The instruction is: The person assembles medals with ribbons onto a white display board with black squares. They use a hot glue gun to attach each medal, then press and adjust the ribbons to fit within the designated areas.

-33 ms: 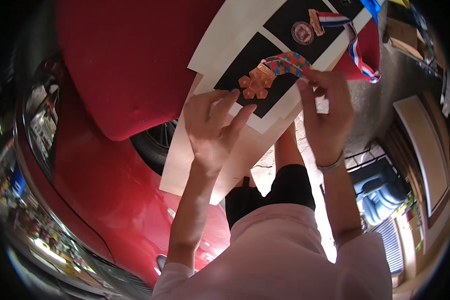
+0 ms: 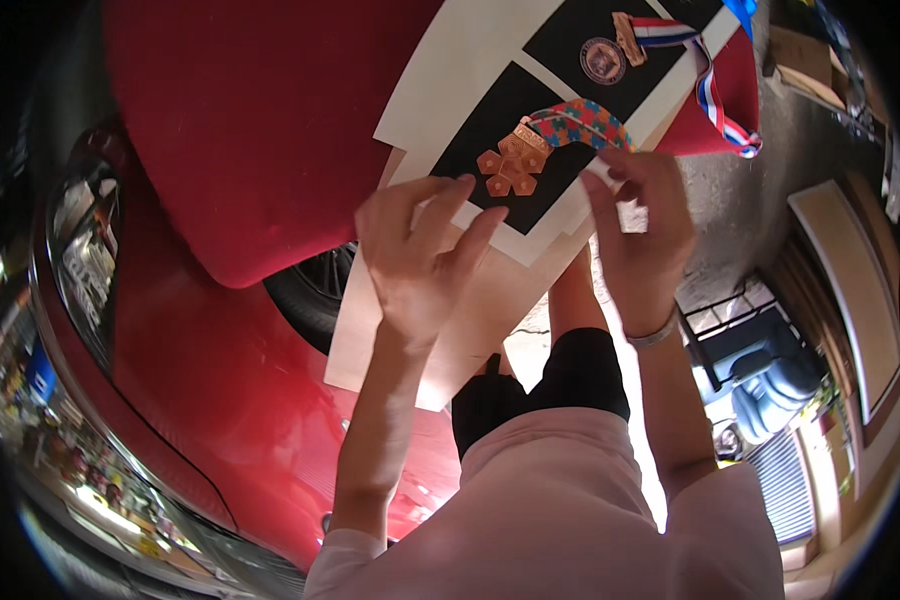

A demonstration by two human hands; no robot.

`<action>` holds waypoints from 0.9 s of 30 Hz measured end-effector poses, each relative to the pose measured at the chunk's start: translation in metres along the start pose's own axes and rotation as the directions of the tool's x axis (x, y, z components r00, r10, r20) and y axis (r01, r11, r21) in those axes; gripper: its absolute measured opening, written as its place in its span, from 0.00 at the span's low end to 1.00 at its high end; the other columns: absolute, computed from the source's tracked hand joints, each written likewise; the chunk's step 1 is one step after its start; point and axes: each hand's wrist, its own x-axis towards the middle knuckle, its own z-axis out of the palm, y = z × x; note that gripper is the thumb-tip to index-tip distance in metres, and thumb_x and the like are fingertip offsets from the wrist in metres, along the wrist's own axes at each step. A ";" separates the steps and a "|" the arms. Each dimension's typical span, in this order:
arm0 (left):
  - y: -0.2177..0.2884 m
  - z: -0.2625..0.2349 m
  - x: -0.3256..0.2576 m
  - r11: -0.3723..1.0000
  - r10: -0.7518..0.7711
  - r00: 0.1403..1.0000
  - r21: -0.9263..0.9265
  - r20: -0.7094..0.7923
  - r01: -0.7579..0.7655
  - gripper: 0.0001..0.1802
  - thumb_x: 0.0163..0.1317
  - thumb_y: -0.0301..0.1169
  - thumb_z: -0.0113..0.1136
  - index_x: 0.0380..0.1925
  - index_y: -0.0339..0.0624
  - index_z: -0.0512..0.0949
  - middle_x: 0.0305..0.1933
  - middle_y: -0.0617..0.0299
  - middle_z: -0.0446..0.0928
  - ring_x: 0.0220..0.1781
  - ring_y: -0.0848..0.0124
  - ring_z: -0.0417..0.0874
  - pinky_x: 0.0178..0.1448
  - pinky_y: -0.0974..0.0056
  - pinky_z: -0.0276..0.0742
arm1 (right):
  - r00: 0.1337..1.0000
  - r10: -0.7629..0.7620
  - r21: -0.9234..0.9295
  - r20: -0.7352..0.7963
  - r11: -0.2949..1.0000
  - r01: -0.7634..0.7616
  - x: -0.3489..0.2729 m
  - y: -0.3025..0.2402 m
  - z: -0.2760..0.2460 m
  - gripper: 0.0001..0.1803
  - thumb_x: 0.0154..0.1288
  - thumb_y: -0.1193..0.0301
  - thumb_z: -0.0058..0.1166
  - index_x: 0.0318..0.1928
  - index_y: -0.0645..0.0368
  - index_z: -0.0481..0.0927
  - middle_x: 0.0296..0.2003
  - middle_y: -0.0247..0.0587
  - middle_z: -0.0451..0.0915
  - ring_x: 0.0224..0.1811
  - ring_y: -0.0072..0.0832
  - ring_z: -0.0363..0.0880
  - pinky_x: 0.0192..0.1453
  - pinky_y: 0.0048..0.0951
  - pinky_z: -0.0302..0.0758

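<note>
A copper-coloured, flower-shaped medal (image 2: 511,165) lies on a black panel of a white board (image 2: 450,75). Its ribbon (image 2: 582,122), patterned with bright puzzle pieces, curves right toward my right hand. My left hand (image 2: 415,240) is open at the board's near left edge, thumb and index finger spread beside the medal and holding nothing. My right hand (image 2: 650,230), a band on its wrist, hovers by the ribbon's end with thumb and index apart. The index finger overlaps the ribbon's end in view; whether it touches cannot be told.
A round medal (image 2: 603,61) with a red, white and blue ribbon (image 2: 710,95) lies farther back, the ribbon hanging over the right edge. A red padded surface (image 2: 260,130) and a red car (image 2: 220,400) are at left. A blue seat (image 2: 770,380) and framed board (image 2: 845,300) stand right.
My right hand has shifted slightly left, and more of the puzzle-patterned ribbon's end shows. My left hand has moved a little left. The medals lie as before.
</note>
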 end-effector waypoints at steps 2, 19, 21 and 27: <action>-0.013 -0.013 0.012 0.995 0.094 0.991 0.018 0.098 -0.096 0.21 0.53 0.38 0.81 0.47 0.49 0.88 0.45 0.65 0.83 0.46 0.63 0.80 0.51 0.56 0.72 | 0.997 -0.055 -0.005 -0.047 0.998 0.055 -0.020 0.003 0.019 0.22 0.58 0.76 0.74 0.53 0.60 0.83 0.45 0.46 0.80 0.41 0.40 0.82 0.42 0.35 0.80; -0.053 -0.001 0.124 0.828 0.543 0.586 -0.269 0.601 -0.492 0.32 0.47 0.39 0.81 0.58 0.60 0.88 0.73 0.67 0.76 0.77 0.56 0.70 0.77 0.47 0.67 | 0.993 0.069 0.000 -0.099 0.998 -0.070 -0.035 0.011 0.047 0.32 0.54 0.69 0.77 0.61 0.56 0.82 0.46 0.45 0.77 0.49 0.44 0.79 0.52 0.43 0.78; -0.054 0.000 0.123 0.833 0.539 0.596 -0.272 0.596 -0.482 0.32 0.47 0.40 0.81 0.57 0.61 0.88 0.73 0.68 0.76 0.77 0.57 0.71 0.77 0.48 0.66 | 0.992 0.081 0.020 -0.101 0.997 -0.079 -0.035 0.010 0.047 0.32 0.54 0.69 0.77 0.61 0.56 0.82 0.46 0.45 0.77 0.50 0.44 0.79 0.52 0.43 0.78; -0.057 0.003 0.121 0.844 0.524 0.621 -0.255 0.583 -0.472 0.33 0.43 0.37 0.83 0.56 0.68 0.88 0.72 0.74 0.75 0.76 0.61 0.71 0.73 0.50 0.67 | 0.991 0.095 0.029 -0.092 0.995 -0.093 -0.034 0.012 0.046 0.33 0.53 0.72 0.78 0.62 0.56 0.83 0.47 0.42 0.78 0.48 0.39 0.81 0.50 0.37 0.79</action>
